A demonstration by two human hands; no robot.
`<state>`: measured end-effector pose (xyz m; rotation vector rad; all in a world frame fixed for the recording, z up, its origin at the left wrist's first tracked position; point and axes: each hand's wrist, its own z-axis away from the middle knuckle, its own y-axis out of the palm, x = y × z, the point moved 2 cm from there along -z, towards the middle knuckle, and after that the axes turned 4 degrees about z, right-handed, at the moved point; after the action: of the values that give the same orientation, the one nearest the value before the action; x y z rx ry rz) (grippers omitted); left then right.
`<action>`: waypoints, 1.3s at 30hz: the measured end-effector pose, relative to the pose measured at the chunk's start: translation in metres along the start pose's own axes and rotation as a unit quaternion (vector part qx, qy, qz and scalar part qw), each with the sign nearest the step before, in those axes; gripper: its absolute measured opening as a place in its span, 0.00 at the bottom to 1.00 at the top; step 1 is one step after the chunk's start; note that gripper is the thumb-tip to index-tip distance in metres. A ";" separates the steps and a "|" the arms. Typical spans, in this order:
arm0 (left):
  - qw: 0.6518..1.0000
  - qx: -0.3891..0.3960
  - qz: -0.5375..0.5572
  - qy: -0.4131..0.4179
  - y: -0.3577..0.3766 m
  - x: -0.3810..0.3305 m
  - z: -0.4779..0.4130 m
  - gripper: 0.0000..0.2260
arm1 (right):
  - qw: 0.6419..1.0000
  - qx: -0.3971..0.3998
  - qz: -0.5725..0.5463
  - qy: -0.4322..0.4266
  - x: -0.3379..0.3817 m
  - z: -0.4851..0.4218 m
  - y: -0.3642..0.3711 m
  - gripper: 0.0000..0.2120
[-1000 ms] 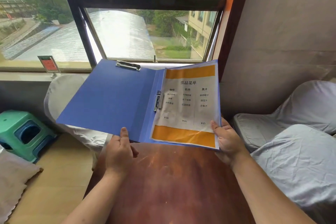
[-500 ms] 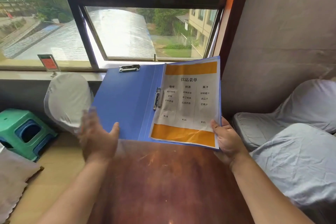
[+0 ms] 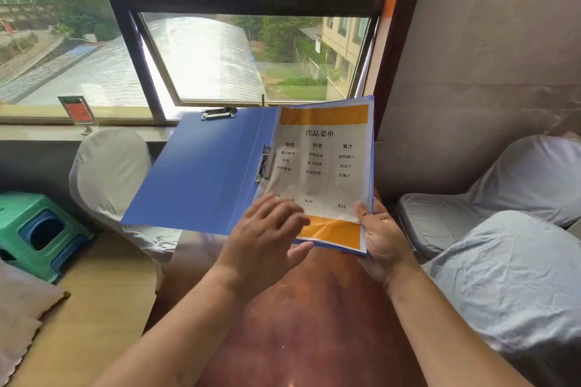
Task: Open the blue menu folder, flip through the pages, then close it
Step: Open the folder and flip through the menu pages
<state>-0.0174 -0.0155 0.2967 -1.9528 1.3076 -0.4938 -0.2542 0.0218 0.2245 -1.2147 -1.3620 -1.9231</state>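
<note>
blue menu folder (image 3: 201, 173) open, held tilted above worktop (image 3: 301, 317) | right hand (image 3: 382, 236) clamped on folder's lower right corner | left hand (image 3: 267, 239) spread open, blurred, holding nothing, over top page (image 3: 327, 166) bottom edge | progress: opened; judged flipping about to start, closing left

Big window (image 3: 220, 50) at far side w/ dark frame, daylight coming in; outside a pale curved roof, trees, a yellowish bldg on the right. Stone sill (image 3: 41, 132) below holds a small red sign (image 3: 78, 111). Grey wall (image 3: 490, 50) on right. Reddish wood table (image 3: 301, 324) near centre. White-covered chair (image 3: 110, 173) far left of it, grey-covered seats (image 3: 503, 261) on right. Green stool (image 3: 34, 229) at left on light wood floor (image 3: 91, 308).
</note>
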 end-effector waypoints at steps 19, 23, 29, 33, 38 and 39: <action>0.983 0.108 0.115 -0.097 -0.003 0.002 -0.012 0.05 | 1.000 -0.001 0.022 0.010 0.003 0.008 0.000 0.16; 0.957 0.128 0.168 -0.197 0.000 0.014 -0.005 0.11 | 1.000 -0.003 0.006 0.009 0.006 0.010 0.001 0.18; 0.961 0.102 0.163 -0.201 0.001 0.015 0.006 0.05 | 1.000 -0.016 0.002 0.000 0.016 0.013 0.006 0.13; 0.991 0.069 0.087 -0.080 -0.006 0.007 0.003 0.07 | 1.000 -0.015 0.018 0.000 0.020 0.013 0.007 0.13; 0.996 0.084 0.000 -0.026 -0.001 0.004 -0.006 0.03 | 1.000 -0.002 0.003 0.003 0.017 0.014 0.012 0.15; 0.995 0.088 -0.004 -0.044 0.000 0.007 -0.006 0.04 | 1.000 -0.002 0.002 0.008 0.017 0.014 0.012 0.15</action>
<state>-0.0186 -0.0239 0.3007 -1.8143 1.1616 -0.5025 -0.2480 0.0318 0.2467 -1.2017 -1.3471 -1.9289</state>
